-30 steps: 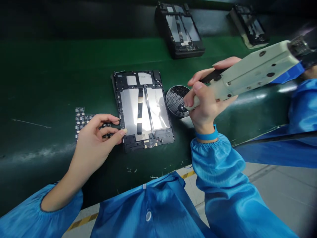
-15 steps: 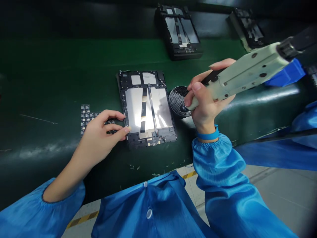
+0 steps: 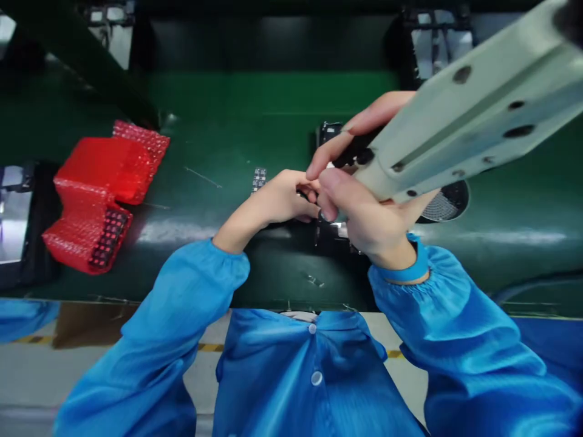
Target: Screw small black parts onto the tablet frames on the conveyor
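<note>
My right hand (image 3: 368, 206) is wrapped round a pale electric screwdriver (image 3: 473, 121), tilted with its tip end down to the left. Under it lies an opened tablet-like device (image 3: 331, 130), mostly covered by the hand and tool. My left hand (image 3: 285, 197) meets the right fingertips at the device's left side. Its fingers are curled together, and whatever they pinch is hidden. Just left of it, part of a sheet of small circuit boards (image 3: 259, 175) shows. To the right of the device sits a round dish with a dimpled surface (image 3: 449, 203), partly behind my right hand.
Red bubble wrap (image 3: 93, 176) with a dark board sheet (image 3: 108, 237) lies on the left of the green bench (image 3: 200, 237). More opened devices stand at the left edge (image 3: 13, 212), far left (image 3: 112, 36) and far right (image 3: 439, 45). Small scraps (image 3: 314, 280) lie near the front edge.
My left hand has moved from the device's left edge to the right fingertips, its fingers now curled. The screwdriver has moved from the dish to over the device. The view has swung left, revealing red bubble wrap.
</note>
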Available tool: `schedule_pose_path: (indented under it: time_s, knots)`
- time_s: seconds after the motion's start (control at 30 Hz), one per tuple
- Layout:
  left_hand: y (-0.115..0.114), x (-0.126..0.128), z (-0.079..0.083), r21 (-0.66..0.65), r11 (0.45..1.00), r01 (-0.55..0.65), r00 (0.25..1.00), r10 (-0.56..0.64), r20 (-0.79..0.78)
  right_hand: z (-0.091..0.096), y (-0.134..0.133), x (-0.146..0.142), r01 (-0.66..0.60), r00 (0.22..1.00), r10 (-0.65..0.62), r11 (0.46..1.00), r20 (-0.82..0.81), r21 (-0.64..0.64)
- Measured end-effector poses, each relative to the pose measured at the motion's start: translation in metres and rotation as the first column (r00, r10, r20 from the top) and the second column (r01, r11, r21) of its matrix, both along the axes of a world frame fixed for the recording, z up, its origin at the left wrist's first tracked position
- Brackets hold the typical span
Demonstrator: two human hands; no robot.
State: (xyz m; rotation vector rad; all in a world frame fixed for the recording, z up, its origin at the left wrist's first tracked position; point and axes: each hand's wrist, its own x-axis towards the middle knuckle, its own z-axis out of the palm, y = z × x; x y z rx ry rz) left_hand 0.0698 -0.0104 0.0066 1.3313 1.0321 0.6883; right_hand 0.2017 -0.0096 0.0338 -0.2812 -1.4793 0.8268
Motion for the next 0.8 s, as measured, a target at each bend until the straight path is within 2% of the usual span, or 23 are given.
schedule_pose_path:
  time_s: [0.1, 0.17, 0.37, 0.67, 0.8]
  knots:
    - [0.000, 0.002, 0.003, -0.125, 0.992, 0.012, 0.999, -0.007, 0.033, -0.011, 0.005, 0.001, 0.047, 0.999, -0.045, 0.997, -0.021, 0.063]
    - [0.000, 0.003, 0.005, -0.158, 0.987, -0.004, 0.999, 0.009, 0.031, -0.013, 0.009, 0.006, 0.061, 0.998, -0.061, 0.994, -0.003, 0.087]
    - [-0.002, 0.003, 0.004, -0.123, 0.992, -0.030, 0.998, 0.036, 0.047, -0.002, 0.007, 0.016, 0.020, 0.992, -0.031, 0.996, 0.120, 0.087]
    - [-0.004, 0.003, 0.013, -0.101, 0.995, -0.024, 0.999, 0.022, -0.026, 0.007, -0.006, 0.014, 0.021, 0.992, -0.021, 1.000, 0.123, 0.001]
    - [-0.005, 0.004, 0.012, -0.094, 0.995, -0.033, 0.999, 0.031, -0.024, 0.010, -0.005, 0.015, 0.027, 0.992, -0.025, 1.000, 0.120, -0.010]
